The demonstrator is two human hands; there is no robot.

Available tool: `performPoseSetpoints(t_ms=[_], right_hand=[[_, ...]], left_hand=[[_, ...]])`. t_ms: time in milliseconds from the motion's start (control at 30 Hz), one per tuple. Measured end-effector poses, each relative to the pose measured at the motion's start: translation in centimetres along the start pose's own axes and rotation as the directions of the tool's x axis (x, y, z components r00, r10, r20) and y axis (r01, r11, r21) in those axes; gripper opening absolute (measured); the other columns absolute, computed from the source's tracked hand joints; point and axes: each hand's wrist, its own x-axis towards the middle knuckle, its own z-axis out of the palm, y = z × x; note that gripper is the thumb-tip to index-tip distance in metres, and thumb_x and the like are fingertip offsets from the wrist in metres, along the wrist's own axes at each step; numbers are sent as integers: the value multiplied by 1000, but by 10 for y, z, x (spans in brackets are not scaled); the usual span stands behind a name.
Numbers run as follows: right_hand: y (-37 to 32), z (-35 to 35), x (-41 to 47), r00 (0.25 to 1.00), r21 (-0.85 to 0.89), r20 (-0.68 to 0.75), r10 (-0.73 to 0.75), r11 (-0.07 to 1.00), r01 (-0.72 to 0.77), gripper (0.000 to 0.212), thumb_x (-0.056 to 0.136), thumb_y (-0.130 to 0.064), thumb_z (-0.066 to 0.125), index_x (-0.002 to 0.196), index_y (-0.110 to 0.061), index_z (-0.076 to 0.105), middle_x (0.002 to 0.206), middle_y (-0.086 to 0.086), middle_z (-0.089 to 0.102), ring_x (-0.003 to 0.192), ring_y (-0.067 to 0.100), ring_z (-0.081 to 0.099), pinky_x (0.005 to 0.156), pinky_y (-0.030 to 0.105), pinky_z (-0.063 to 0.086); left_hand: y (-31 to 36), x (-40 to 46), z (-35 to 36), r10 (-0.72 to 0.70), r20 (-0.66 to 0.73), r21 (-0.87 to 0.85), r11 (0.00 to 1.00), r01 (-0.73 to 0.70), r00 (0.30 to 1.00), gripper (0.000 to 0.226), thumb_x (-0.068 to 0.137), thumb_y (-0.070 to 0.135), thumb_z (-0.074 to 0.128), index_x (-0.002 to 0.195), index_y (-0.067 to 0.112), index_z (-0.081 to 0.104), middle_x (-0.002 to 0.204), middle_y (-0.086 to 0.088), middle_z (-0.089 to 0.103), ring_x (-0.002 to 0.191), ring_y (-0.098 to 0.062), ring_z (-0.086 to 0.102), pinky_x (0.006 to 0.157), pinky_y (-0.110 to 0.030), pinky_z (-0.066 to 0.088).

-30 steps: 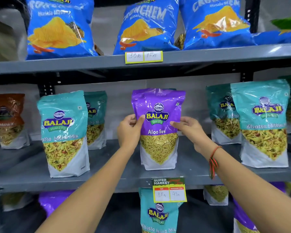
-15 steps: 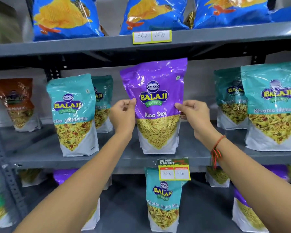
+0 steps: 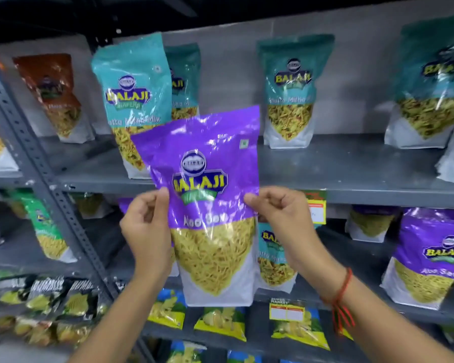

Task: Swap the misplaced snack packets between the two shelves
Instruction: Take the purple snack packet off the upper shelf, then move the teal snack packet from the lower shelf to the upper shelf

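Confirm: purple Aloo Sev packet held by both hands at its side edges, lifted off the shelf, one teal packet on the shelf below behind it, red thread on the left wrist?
Nearly. The red thread is on the right wrist, not the left; the head view shows it. The rest stands: both the left hand and right hand hold the purple Aloo Sev packet at its side edges, off the shelf, with a teal packet behind it below.

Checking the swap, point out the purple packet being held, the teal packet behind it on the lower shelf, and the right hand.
Purple packet (image 3: 207, 166): head view, logo.
Teal packet (image 3: 273, 260): head view, front.
Right hand (image 3: 281, 213): head view, back.
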Motion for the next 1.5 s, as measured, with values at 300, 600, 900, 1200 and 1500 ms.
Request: performPoseSetpoints(t_ms=[300, 600, 900, 1200, 1500], right_hand=[[150, 8, 7, 955, -267, -19, 297, 919, -291, 26, 83, -12, 74, 60, -22, 73, 60, -8, 72, 60, 3, 62, 68, 35, 56], [238, 24, 43, 927, -477, -252, 277, 798, -368, 16, 79, -24, 78, 85, -9, 80, 72, 8, 75, 67, 12, 61, 55, 18, 41], [265, 30, 44, 936, -545, -308, 171, 775, -321, 23, 86, -25, 72, 69, -9, 71, 54, -1, 54, 54, 17, 49, 54, 30, 38], [241, 16, 19, 945, -331, -263, 195, 901, -279, 37, 89, -25, 69, 125, -17, 67, 119, -3, 74, 104, 8, 71, 82, 39, 62], [210, -103, -6, 750, -394, -661, -20, 860, -324, 37, 85, -27, 73, 116, -12, 62, 104, -1, 62, 100, 23, 59, 86, 37, 48]], left_hand=[[-124, -33, -58, -201, 25, 385, 906, 176, 979, 17, 84, 39, 63, 80, 22, 64, 61, 13, 66, 55, 1, 56, 61, -26, 47], [-200, -12, -38, -295, 30, 545, 806, 232, 955, 30, 81, 38, 60, 86, 9, 66, 78, -14, 72, 74, -29, 69, 75, -49, 56], [-224, -12, -30, -372, 12, 505, 804, 315, 928, 12, 87, 31, 65, 90, 19, 66, 82, -7, 71, 74, -19, 65, 80, -45, 56], [-186, -48, 10, -333, -113, 312, 883, 351, 936, 30, 84, 25, 72, 111, 16, 64, 109, 0, 67, 97, -14, 64, 81, -28, 53], [-198, -95, 87, -381, 384, 522, 841, 142, 841, 50, 88, 38, 65, 130, 12, 59, 124, -5, 68, 108, -18, 67, 88, -24, 56]])
